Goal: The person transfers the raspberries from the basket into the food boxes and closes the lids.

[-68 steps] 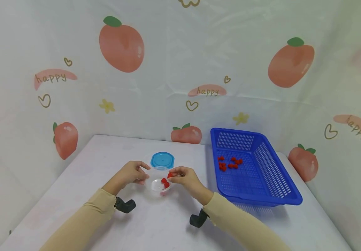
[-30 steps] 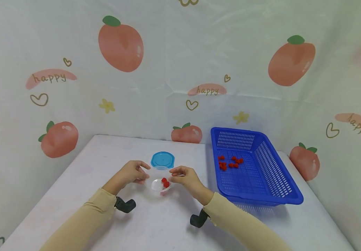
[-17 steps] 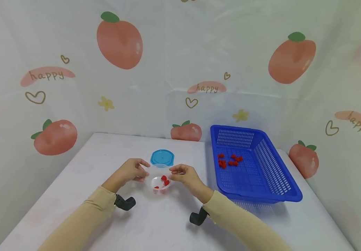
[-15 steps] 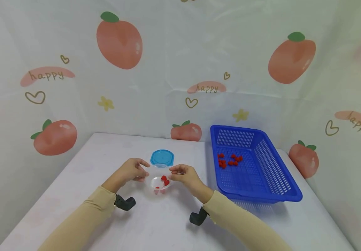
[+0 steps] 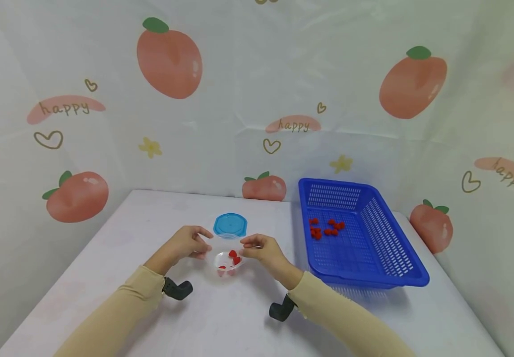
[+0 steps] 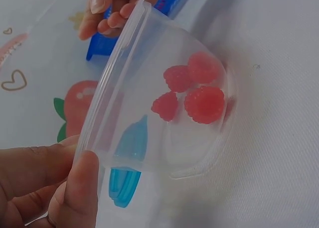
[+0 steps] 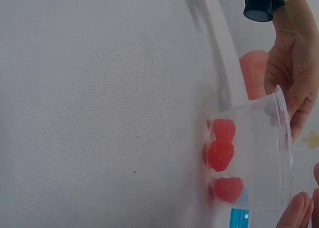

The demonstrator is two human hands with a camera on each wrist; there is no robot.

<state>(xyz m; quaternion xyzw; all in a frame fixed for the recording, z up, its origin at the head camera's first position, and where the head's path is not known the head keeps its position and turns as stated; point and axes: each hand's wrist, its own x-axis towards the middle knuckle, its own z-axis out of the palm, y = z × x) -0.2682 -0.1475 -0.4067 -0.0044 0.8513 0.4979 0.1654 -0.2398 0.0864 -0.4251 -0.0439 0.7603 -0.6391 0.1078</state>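
Observation:
A clear plastic tub point(image 5: 222, 258) stands upright on the table with several red raspberries point(image 6: 204, 104) on its bottom. My left hand point(image 5: 184, 248) pinches its left rim between thumb and fingers, as the left wrist view point(image 6: 75, 188) shows. At the right rim my right hand point(image 5: 263, 252) hovers with loosely bent fingers, and nothing shows between them. Its fingertips point(image 7: 297, 208) lie close to the rim in the right wrist view; whether they touch it I cannot tell. A blue lid point(image 5: 230, 224) lies flat just behind the tub.
A blue slotted basket point(image 5: 364, 253) stands at the right of the white table point(image 5: 221, 317), with several more raspberries point(image 5: 335, 225) in its left part. Behind the table hangs a fruit-print cloth point(image 5: 239, 89). Each wrist wears a black camera point(image 5: 178, 288).
The right hand held a raspberry over the tub 2.3 s ago; it has let it go, and another raspberry now shows near the tub's front. The left hand has kept its hold.

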